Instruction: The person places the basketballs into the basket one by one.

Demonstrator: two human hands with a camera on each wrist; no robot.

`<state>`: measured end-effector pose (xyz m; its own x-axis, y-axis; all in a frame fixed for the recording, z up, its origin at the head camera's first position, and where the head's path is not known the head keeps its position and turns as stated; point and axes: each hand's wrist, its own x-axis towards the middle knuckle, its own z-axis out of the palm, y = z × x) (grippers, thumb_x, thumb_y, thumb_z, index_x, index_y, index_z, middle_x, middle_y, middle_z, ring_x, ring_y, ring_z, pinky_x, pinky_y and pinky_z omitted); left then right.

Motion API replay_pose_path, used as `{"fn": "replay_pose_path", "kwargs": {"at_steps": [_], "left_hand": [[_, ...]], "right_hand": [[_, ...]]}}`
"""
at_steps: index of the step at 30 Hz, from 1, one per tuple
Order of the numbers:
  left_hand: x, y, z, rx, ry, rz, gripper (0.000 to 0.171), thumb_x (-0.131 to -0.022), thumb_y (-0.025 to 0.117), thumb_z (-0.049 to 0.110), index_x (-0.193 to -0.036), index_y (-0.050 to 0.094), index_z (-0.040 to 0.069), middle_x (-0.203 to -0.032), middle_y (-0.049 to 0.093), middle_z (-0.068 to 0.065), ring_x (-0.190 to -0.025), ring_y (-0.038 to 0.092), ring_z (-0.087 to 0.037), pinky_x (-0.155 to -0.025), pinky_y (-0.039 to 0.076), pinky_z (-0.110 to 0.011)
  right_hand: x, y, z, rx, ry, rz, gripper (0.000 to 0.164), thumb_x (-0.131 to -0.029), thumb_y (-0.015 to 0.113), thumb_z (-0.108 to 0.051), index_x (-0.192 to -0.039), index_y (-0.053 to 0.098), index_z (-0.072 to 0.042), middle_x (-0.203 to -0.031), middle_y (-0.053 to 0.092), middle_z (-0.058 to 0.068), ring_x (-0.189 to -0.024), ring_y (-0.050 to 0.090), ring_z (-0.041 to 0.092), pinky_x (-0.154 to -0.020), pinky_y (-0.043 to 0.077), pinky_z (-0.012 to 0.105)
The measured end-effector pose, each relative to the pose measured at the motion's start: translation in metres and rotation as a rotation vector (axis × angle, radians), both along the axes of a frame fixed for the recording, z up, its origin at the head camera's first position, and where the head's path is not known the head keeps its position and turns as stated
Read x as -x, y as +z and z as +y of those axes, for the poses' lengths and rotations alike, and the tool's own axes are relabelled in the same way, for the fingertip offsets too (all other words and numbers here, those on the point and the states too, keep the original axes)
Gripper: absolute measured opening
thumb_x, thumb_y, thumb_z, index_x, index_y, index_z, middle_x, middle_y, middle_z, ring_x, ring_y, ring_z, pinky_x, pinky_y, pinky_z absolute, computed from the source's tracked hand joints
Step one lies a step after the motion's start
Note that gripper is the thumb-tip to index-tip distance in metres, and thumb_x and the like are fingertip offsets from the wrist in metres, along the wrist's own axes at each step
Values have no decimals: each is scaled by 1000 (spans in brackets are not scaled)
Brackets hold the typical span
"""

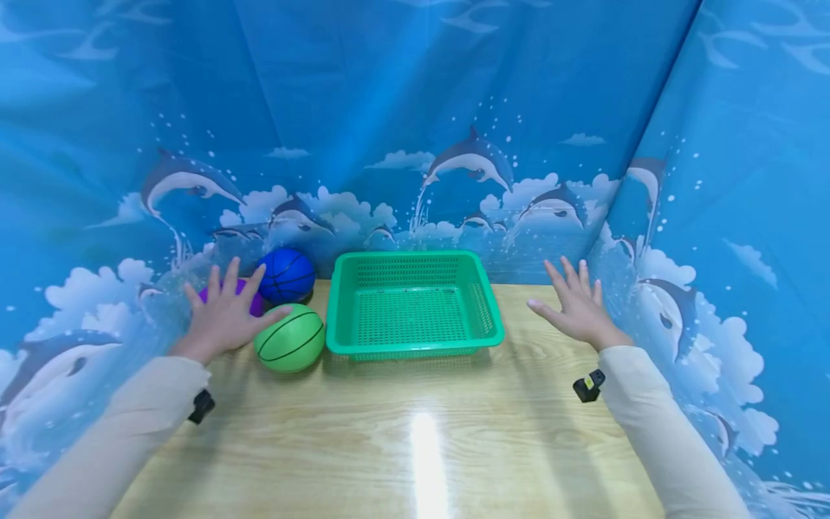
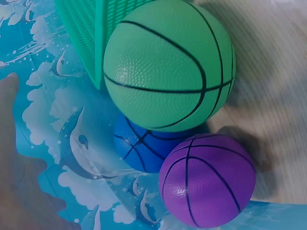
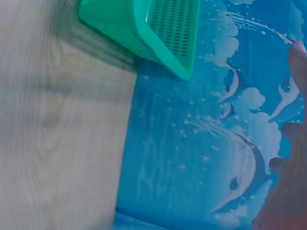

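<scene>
My left hand [image 1: 223, 317] is spread above three toy basketballs, its fingers straight and holding nothing. The green ball [image 2: 168, 62] sits beside the basket's left side. Behind it is the blue ball [image 1: 285, 275], and the purple ball [image 2: 208, 182] is partly hidden under my left hand in the head view. A green plastic basket [image 1: 415, 346] with perforated walls stands in the middle with nothing inside. To its right, my right hand [image 1: 579, 310] hovers with fingers spread, apart from the basket and holding nothing.
The wooden table [image 1: 363, 440] carries a bright glare streak near the front. A blue dolphin-print sheet [image 1: 376, 86] hangs behind the table and along both sides. Dark wrist devices [image 1: 588, 387] sit below each sleeve cuff.
</scene>
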<state>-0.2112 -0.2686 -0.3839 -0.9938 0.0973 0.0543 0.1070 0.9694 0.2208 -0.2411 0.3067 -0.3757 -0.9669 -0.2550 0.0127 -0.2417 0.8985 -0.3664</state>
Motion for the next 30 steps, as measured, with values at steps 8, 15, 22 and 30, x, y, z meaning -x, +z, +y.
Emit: {"fn": "replay_pose_path", "kwargs": {"at_steps": [8,15,22,30], "left_hand": [[-3,-16,0,2,-1,-38,104,-81,42,79,-155,-2,20,-155,-14,-29,-134,-21,-56,-88,-31,-71],[-9,-28,1,-49,9,-79,106,-80,46,78,-155,0,19,-155,-11,-31,-134,-20,-57,-90,-27,-74],[-15,-46,2,-103,2,-79,110,-77,56,76,-156,4,20,-155,-6,-30,-136,-16,-57,-92,-17,-79],[-21,-60,2,-162,-31,-61,110,-77,65,66,-155,8,14,-155,-1,-31,-137,-8,-57,-97,-8,-79]], "right_hand": [[15,-35,-14,109,27,-39,81,-97,43,-54,-156,1,-17,-159,-11,19,-140,-26,41,-103,-13,73],[21,-65,-29,237,33,-66,77,-99,45,-48,-155,6,-12,-159,-4,23,-143,-16,43,-106,-3,72],[22,-91,-40,362,-2,-118,75,-99,44,-47,-155,11,-10,-159,9,20,-145,3,43,-110,12,67],[22,-105,-45,522,-49,-164,65,-102,46,-34,-151,21,1,-152,28,24,-139,27,42,-110,28,57]]}}
